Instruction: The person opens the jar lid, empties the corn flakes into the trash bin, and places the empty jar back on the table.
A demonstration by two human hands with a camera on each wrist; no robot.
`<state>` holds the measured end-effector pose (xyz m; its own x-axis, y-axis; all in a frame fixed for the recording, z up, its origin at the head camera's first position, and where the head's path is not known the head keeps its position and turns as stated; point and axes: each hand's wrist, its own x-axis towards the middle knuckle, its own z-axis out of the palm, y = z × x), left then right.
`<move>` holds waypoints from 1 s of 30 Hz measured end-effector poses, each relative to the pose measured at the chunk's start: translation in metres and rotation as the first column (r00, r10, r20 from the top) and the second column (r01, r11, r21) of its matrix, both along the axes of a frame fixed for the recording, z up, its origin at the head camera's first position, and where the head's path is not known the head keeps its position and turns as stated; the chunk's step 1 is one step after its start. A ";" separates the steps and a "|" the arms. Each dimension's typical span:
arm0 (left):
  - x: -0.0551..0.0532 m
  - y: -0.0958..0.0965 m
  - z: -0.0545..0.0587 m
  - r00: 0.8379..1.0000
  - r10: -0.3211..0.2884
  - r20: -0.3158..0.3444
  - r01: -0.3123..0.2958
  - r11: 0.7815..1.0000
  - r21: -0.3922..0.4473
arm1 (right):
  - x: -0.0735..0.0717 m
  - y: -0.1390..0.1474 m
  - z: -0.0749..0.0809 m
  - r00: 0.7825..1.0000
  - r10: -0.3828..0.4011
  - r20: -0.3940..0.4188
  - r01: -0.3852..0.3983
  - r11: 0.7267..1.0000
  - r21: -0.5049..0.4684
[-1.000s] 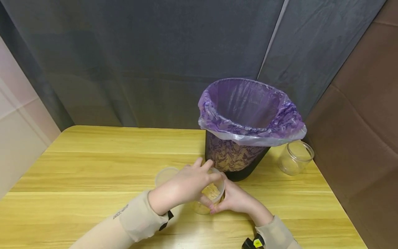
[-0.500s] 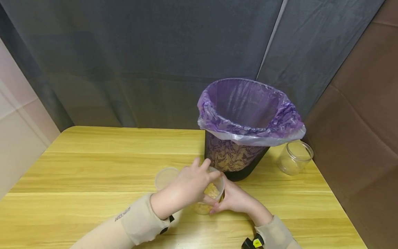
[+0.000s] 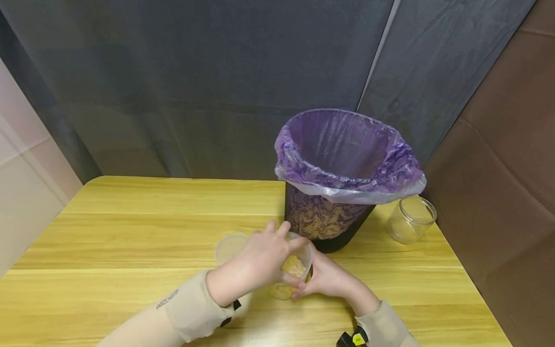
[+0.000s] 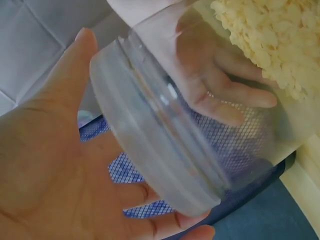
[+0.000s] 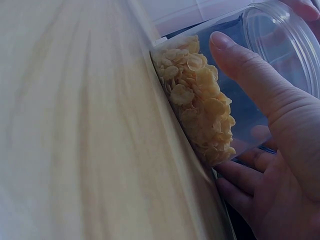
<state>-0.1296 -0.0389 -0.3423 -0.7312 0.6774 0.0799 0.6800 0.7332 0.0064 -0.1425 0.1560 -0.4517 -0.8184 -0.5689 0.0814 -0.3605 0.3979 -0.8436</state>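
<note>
A clear jar [image 3: 282, 292] stands on the table in front of the bin, partly filled with cornflakes [image 5: 197, 100]. On its mouth sits a frosted white lid [image 4: 150, 135]. My left hand [image 3: 261, 260] reaches over the top, thumb on one side of the lid and fingers on the other. Low on the right, my right hand [image 3: 333, 275] holds the jar's side between thumb and fingers. Beside the left hand lies a second translucent lid [image 3: 229, 246], partly covered by the forearm.
Behind the jar stands a black mesh bin [image 3: 321, 219] lined with a purple bag [image 3: 347, 185]. A clear jar without a lid [image 3: 409, 221] stands right of the bin, near the edge of the wooden table [image 3: 143, 217]. Dark curtains hang behind.
My left hand has shifted slightly left on the lid, its raised fingertips moving a little. The right hand and the jar stay nearly in place.
</note>
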 end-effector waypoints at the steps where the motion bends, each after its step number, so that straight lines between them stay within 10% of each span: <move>1: 0.000 -0.001 0.001 1.000 0.002 0.009 -0.002 1.000 -0.004 | 0.000 0.000 0.000 1.000 -0.003 0.003 0.003 1.000 -0.003; 15: -0.001 -0.011 0.010 0.996 -0.065 0.066 0.065 0.998 0.011 | 0.000 0.000 -0.001 1.000 -0.014 0.002 0.014 1.000 0.001; 22: -0.005 -0.019 0.019 0.931 -0.282 0.231 0.285 0.958 0.018 | 0.001 0.000 0.001 1.000 0.007 -0.030 -0.006 0.999 0.049; 30: -0.009 -0.020 0.020 0.909 -0.275 0.312 0.295 0.955 -0.019 | 0.000 0.000 0.000 0.999 0.026 -0.021 -0.025 0.999 0.037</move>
<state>-0.1387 -0.0590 -0.3226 -0.4884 0.8568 -0.1653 0.8330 0.5143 0.2040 -0.1423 0.1563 -0.4512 -0.8019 -0.5923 0.0776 -0.3891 0.4193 -0.8202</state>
